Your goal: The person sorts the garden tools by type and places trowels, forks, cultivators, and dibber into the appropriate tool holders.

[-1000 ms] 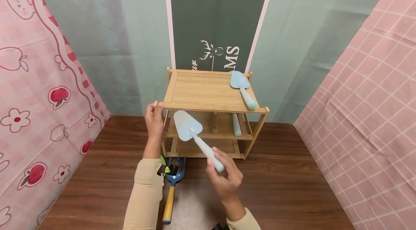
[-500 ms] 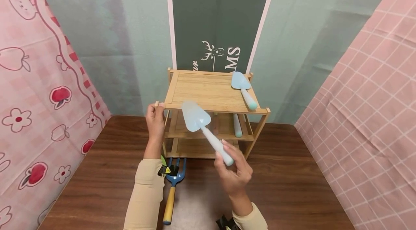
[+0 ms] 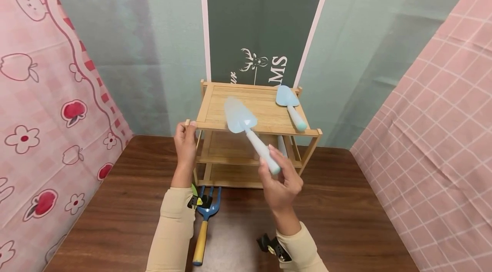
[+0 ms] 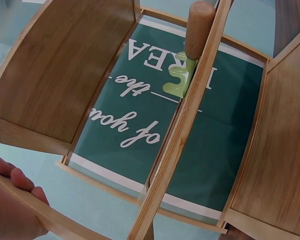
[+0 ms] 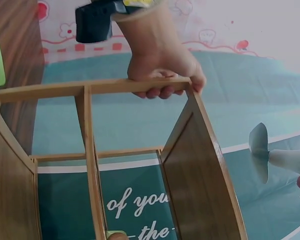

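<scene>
Lower left of centre, a yellow-handled fork [image 3: 203, 230] lies on the table [image 3: 338, 220], partly behind a wrist camera [image 3: 206, 202]. Mid-frame, the left hand [image 3: 185, 140] grips the wooden rack's [image 3: 309, 152] corner; the right hand's [image 3: 283, 180] fingers pinch a pale trowel [image 3: 255, 140] by its handle, blade overlapping the top shelf [image 3: 265, 112]. Another trowel [image 3: 294, 112] lies at that shelf's right; a half-hidden white handle [image 3: 282, 145] and green tool [image 4: 196, 45] lie on the middle shelf [image 3: 228, 148].

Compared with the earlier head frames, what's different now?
The right hand has moved up and to the right, carrying its trowel; the blade now shows against the top board of the rack. Neither hand has visibly let go or taken hold of anything new.

Unchanged: the left hand grips the rack's corner; the other trowel and the fork lie as before.
</scene>
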The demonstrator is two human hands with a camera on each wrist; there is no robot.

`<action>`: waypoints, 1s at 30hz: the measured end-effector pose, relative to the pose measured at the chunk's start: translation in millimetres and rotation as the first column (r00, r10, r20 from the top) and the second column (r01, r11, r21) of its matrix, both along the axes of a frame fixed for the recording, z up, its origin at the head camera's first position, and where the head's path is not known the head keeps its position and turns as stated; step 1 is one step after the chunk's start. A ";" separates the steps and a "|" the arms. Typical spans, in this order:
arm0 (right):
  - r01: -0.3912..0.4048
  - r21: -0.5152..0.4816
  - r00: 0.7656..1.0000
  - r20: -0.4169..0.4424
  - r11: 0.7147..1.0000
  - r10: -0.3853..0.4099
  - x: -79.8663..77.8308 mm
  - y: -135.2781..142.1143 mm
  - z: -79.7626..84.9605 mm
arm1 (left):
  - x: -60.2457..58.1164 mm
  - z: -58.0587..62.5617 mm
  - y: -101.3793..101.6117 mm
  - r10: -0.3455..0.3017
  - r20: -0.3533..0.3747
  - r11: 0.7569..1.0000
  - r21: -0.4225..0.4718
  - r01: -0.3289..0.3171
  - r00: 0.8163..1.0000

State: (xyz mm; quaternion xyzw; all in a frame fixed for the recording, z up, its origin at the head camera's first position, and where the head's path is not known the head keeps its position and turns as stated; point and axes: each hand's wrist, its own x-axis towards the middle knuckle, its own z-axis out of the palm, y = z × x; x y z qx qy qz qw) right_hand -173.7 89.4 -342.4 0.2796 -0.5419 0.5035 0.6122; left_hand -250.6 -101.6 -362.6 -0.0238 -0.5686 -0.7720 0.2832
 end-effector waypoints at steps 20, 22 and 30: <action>0.189 0.054 0.973 0.123 0.980 -0.195 -60.4 10.5 -13.1 | -0.4 -1.6 -0.6 -0.005 -0.018 1.000 -0.007 0.005 1.000; 0.223 0.069 0.960 0.156 0.972 -0.231 -68.1 13.6 -16.7 | -0.1 -2.1 -0.8 -0.002 -0.024 1.000 -0.010 0.002 1.000; 0.258 0.144 0.929 0.236 0.955 -0.286 -84.0 17.8 -11.3 | -1.4 -2.3 0.0 -0.009 -0.031 1.000 -0.001 0.009 0.999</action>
